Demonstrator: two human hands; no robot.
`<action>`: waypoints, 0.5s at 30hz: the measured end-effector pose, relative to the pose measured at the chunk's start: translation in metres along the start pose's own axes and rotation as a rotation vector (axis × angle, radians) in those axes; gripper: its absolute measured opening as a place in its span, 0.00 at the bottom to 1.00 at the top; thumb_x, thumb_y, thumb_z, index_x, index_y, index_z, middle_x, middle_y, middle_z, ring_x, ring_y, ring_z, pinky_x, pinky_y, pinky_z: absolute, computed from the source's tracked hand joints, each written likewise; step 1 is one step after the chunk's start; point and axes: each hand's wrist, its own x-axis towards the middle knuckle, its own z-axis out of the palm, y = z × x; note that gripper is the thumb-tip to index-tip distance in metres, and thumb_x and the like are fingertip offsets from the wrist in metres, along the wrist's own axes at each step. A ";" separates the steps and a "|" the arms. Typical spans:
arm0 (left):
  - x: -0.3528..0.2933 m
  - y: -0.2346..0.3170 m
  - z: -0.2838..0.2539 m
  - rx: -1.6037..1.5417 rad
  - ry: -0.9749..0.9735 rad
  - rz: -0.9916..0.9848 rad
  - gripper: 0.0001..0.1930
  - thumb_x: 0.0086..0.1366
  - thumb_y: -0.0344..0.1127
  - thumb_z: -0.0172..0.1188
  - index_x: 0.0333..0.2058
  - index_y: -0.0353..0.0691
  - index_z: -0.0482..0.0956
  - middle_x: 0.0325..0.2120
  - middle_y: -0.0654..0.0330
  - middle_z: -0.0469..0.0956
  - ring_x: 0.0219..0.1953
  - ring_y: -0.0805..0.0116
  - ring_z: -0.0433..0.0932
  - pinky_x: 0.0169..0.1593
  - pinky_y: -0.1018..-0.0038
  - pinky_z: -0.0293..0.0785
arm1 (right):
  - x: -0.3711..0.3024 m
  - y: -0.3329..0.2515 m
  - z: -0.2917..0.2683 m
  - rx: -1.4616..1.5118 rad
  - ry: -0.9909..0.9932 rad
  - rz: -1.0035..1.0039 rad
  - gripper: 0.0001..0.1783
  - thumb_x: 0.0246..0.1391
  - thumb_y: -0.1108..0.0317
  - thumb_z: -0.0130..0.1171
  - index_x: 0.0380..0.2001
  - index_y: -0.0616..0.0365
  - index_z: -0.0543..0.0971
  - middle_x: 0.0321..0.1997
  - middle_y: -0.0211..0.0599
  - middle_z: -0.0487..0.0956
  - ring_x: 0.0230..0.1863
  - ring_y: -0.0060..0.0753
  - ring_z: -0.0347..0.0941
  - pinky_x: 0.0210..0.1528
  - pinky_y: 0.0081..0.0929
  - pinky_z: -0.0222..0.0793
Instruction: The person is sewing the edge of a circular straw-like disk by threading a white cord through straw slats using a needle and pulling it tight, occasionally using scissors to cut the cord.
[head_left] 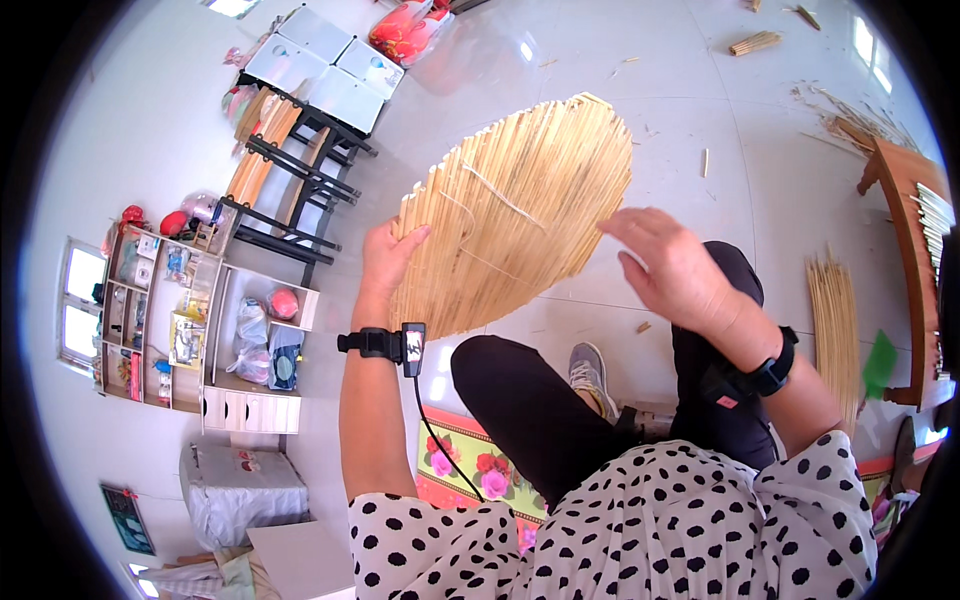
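Note:
A flat, rounded panel of straw stalks (520, 200) is held up in front of me, its stalks lying side by side with an uneven, cut-looking rim. Across its face run a pale loose strip and a thin curling strand. My left hand (388, 262) grips the panel's left edge, thumb on top and the other fingers hidden behind. By the right edge is my right hand (668, 265), its thumb and fingers apart. Its fingertips come right up to the rim; whether they touch it I cannot tell.
A bundle of long stalks (833, 325) lies on the floor at right, beside a wooden bench (905, 215). Straw scraps (755, 43) are scattered farther off. Black metal frames (300, 205) and shelves (165, 310) stand at left. A flowered mat (480, 470) lies below my knees.

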 end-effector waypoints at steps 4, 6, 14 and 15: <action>-0.002 0.004 0.010 0.051 0.096 0.041 0.14 0.58 0.36 0.66 0.37 0.31 0.81 0.26 0.61 0.82 0.27 0.78 0.77 0.34 0.76 0.73 | -0.007 -0.011 0.020 0.141 -0.019 0.005 0.16 0.44 0.81 0.55 0.41 0.67 0.76 0.37 0.52 0.78 0.41 0.54 0.75 0.45 0.41 0.73; -0.001 0.010 0.018 0.061 0.142 0.058 0.13 0.58 0.36 0.67 0.37 0.31 0.82 0.26 0.61 0.82 0.27 0.78 0.77 0.33 0.76 0.73 | -0.007 -0.014 0.023 0.169 -0.059 0.031 0.18 0.44 0.83 0.55 0.42 0.66 0.77 0.39 0.51 0.79 0.42 0.53 0.76 0.45 0.38 0.74; -0.008 0.049 0.057 0.054 0.340 0.046 0.14 0.58 0.40 0.66 0.36 0.34 0.82 0.23 0.56 0.82 0.25 0.70 0.79 0.33 0.72 0.73 | 0.024 -0.031 0.027 0.318 0.067 0.127 0.09 0.51 0.77 0.55 0.37 0.67 0.80 0.30 0.51 0.80 0.29 0.50 0.78 0.33 0.35 0.75; -0.013 0.055 0.066 0.074 0.359 0.037 0.14 0.58 0.41 0.65 0.35 0.35 0.82 0.23 0.55 0.82 0.25 0.67 0.79 0.33 0.71 0.73 | 0.026 -0.032 0.031 0.345 0.080 0.159 0.10 0.51 0.77 0.55 0.37 0.67 0.80 0.30 0.51 0.80 0.30 0.49 0.79 0.33 0.34 0.75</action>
